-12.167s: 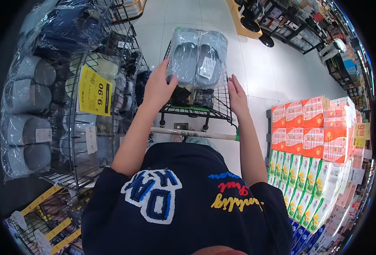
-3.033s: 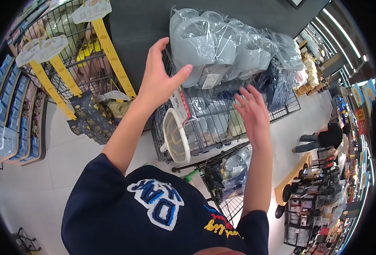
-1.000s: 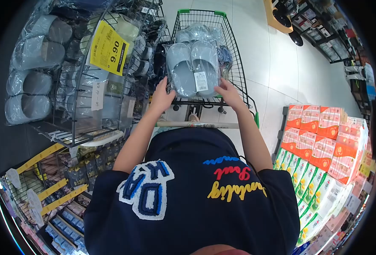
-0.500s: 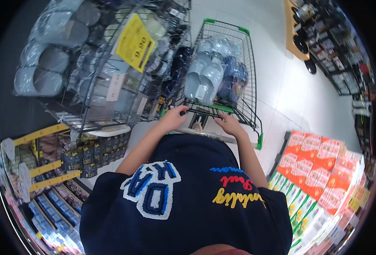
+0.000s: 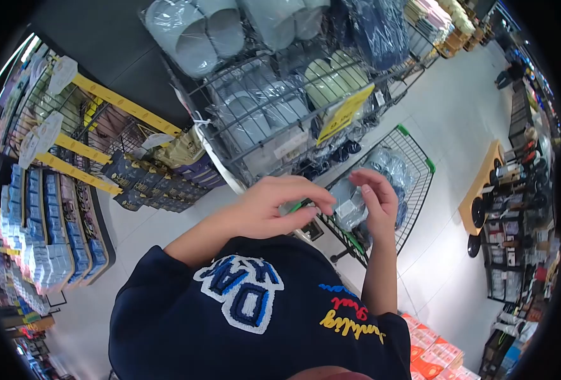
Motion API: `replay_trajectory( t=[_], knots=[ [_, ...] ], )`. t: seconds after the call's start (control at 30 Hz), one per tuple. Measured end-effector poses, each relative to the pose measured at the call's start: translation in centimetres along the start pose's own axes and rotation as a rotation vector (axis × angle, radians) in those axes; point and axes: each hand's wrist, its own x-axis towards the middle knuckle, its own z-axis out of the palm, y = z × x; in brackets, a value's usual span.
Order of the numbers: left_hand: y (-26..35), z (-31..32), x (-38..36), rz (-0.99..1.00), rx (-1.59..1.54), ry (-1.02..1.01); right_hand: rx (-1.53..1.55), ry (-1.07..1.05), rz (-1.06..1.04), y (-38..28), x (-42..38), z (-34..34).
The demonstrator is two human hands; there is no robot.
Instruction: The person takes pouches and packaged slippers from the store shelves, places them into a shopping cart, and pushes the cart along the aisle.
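Observation:
My left hand (image 5: pixel 291 201) is raised in front of my chest, with fingers stretched forward and the thumb apart; nothing is in it. To its right, my right hand (image 5: pixel 380 197) is held up with loosely bent fingers and the thumb apart, also holding nothing. Beyond both hands stands a wire shopping cart (image 5: pixel 418 212) with green corners, its handle partly hidden by my left hand. Plastic-wrapped slippers (image 5: pixel 391 166) lie inside the cart. Close on the left, a black wire display basket (image 5: pixel 255 151) holds several pairs of wrapped grey-blue and pale green slippers (image 5: pixel 195 38).
A yellow price sign (image 5: pixel 347 115) hangs on the display basket's front. Shelves of blue packages (image 5: pixel 46 218) stand at left, near dark hanging packets (image 5: pixel 147 183). Red and white boxes (image 5: pixel 436 351) are stacked at lower right. Wooden-edged shelving (image 5: pixel 481 183) lines the right side of the aisle.
Both hands have left the cart handle and risen, opening. My view and body have turned left, so the display basket fills more of the upper middle and the cart appears farther right.

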Motion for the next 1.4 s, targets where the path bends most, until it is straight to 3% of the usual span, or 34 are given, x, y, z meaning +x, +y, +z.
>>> replay_trajectory(
  t=[0.13, 0.23, 0.5, 0.63, 0.67, 0.83, 1.03, 1.13, 1.27, 1.4],
  knots=[
    [-0.3, -6.2, -1.4, 0.269, 0.152, 0.419, 0.046, -0.121, -0.131, -4.1, 7.3, 5.4],
    [-0.8, -8.7, -0.9, 0.188, 0.201, 0.624, 0.258, -0.291, -0.065, -6.9, 12.3, 12.4],
    [-2.3, -17.9, 1.1, 0.137, 0.755, 0.783, 0.427, -0.349, 0.258, -6.2, 23.3, 24.2],
    [-6.7, -25.7, 3.2, 0.019, 0.991, 1.194, 0.487, -0.358, 0.313, -3.4, 29.8, 26.9],
    [-8.2, -28.2, 3.9, -0.014, 0.86, 1.226, 0.503, -0.341, 0.337, -3.4, 30.6, 27.6],
    [-9.6, -33.9, 4.6, -0.242, 0.44, 1.176, 0.57, -0.231, 0.335, -2.2, 33.5, 30.8],
    [-10.0, -33.5, 4.3, 0.037, 0.354, 1.051, 0.704, -0.141, 0.33, -2.2, 33.9, 31.5],
    [-8.6, -31.7, 3.7, 0.153, 0.46, 1.025, 0.751, -0.253, 0.263, -3.5, 33.1, 30.5],
    [-6.7, -28.0, 3.0, 0.163, 0.496, 1.051, 0.723, -0.303, 0.227, -6.2, 31.1, 29.7],
    [-6.4, -25.4, 2.2, 0.42, 0.359, 1.122, 0.667, -0.416, 0.069, -7.7, 28.0, 28.8]
  ],
)
